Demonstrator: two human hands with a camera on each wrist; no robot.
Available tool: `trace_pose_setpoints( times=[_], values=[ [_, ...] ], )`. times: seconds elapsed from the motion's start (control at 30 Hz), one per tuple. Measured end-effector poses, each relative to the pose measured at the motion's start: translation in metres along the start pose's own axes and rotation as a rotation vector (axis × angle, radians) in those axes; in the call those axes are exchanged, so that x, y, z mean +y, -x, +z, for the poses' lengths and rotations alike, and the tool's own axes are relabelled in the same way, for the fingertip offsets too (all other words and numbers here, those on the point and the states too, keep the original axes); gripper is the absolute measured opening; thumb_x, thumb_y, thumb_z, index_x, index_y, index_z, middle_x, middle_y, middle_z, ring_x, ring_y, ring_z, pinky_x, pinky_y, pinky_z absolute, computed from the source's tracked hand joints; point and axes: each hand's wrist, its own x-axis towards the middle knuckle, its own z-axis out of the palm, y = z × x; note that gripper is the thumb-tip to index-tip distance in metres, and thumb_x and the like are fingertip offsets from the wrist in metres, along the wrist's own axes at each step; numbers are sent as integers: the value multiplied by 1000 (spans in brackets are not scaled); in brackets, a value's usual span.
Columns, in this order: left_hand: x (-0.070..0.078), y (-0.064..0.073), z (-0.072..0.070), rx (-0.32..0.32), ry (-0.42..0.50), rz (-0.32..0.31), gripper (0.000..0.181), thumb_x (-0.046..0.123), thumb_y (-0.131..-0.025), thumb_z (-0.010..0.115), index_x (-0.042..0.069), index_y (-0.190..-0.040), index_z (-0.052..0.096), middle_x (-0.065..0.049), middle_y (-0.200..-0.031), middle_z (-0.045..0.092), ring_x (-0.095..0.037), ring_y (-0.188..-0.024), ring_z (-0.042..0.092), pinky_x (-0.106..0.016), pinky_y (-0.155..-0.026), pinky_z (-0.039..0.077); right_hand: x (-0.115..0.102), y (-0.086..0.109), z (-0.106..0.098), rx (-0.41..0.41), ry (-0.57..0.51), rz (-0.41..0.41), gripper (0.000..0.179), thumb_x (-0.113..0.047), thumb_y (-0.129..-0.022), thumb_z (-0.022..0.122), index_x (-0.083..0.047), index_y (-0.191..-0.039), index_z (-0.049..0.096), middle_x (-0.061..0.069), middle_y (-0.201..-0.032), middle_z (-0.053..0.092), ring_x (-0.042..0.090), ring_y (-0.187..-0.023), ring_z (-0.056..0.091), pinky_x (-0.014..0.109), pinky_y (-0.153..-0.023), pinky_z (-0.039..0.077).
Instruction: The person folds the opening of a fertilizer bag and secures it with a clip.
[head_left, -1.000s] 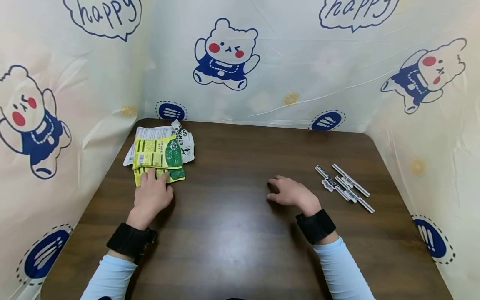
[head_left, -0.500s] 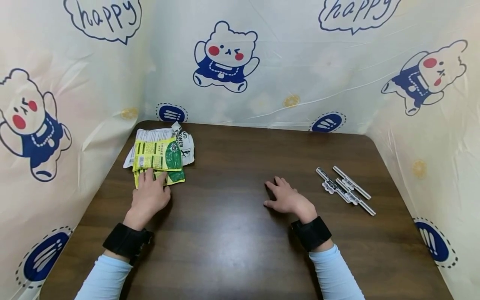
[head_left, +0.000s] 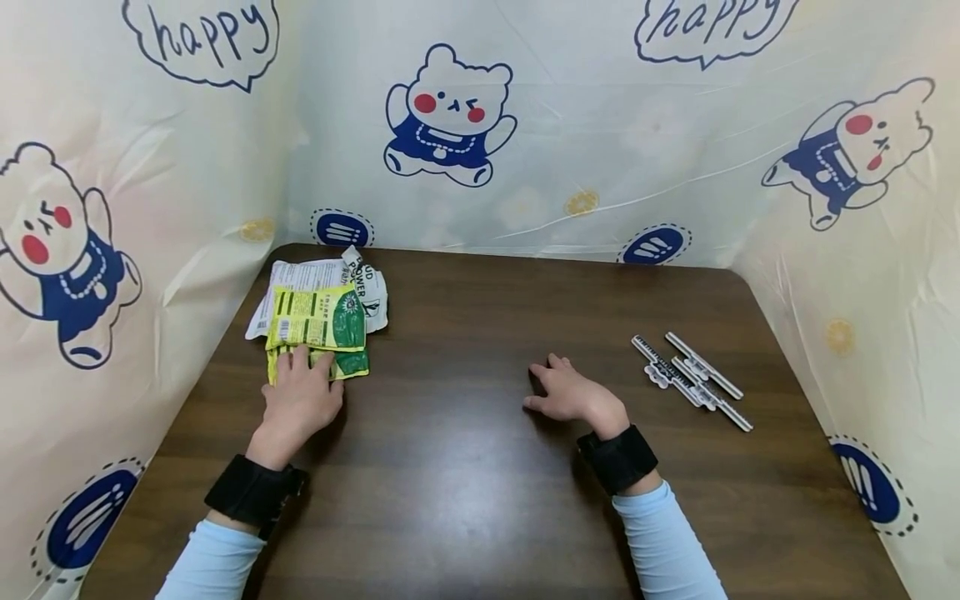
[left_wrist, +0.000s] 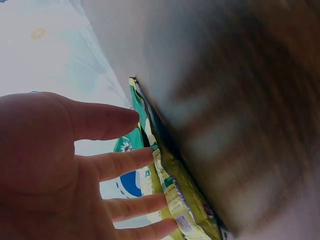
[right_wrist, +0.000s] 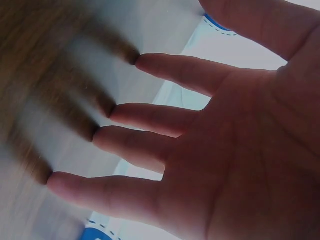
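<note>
At the left of the table in the head view, two flat yellow and green packets overlap, the upper packet [head_left: 317,319] partly over the lower packet [head_left: 351,364]. The fingertips of my left hand [head_left: 302,402] rest on the near part of the lower packet. In the left wrist view, those fingers are extended, with spaces between them, against the packets' edge [left_wrist: 175,195]. My right hand [head_left: 576,395] touches the bare table with its fingertips, and the right wrist view shows its fingers [right_wrist: 190,70] spread, holding nothing.
White printed packets [head_left: 371,296] lie beneath and behind the yellow ones. Several slim silver-white rods with scalloped clips [head_left: 693,375] lie on the right of the brown table [head_left: 450,500]. A patterned white sheet [head_left: 600,125] surrounds the table's back and sides.
The upper yellow packet has slid slightly toward me. My left hand has shifted slightly nearer to me, its fingertips still on the lower packet. My right hand has moved a little left, its fingers more spread.
</note>
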Motion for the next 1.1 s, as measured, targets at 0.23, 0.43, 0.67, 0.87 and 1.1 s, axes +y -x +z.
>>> trace_pose_setpoints(
  times=[0.23,0.43,0.67,0.87,1.1],
  values=[
    [0,-5,-2,-5,-22,19,53,19,-104,52,-11,-147,46,-43,-144,29,-65,-132,20,-92,-91,29,0,1,-2,22,6,-10,65,-29,-106,61,3,-158,38,38,-168,18,55,-154,14,68,-123,23],
    [-3,-12,-3,-24,-16,13,58,23,-105,52,-9,-152,42,-43,-149,21,-66,-136,14,-89,-93,32,-2,1,-6,33,23,-5,65,-29,-107,60,3,-158,37,39,-167,18,56,-154,15,68,-123,23],
    [-5,-14,-1,25,26,-9,51,20,-107,49,-8,-149,47,-41,-147,24,-64,-137,16,-89,-91,31,-6,2,-4,4,31,18,66,-33,-107,58,1,-159,36,39,-167,18,55,-154,15,68,-123,24],
    [-2,-14,-2,46,22,-24,46,17,-107,50,-7,-146,50,-42,-144,27,-64,-134,21,-89,-88,35,-8,4,-2,3,27,23,66,-33,-107,58,1,-159,36,39,-168,17,54,-155,15,67,-123,24],
    [0,-16,1,4,-13,-45,47,19,-107,54,-6,-146,51,-45,-139,28,-66,-130,23,-89,-83,38,-6,6,3,-19,18,27,68,-37,-107,59,-1,-160,36,38,-168,17,54,-155,14,68,-122,24]
  ],
)
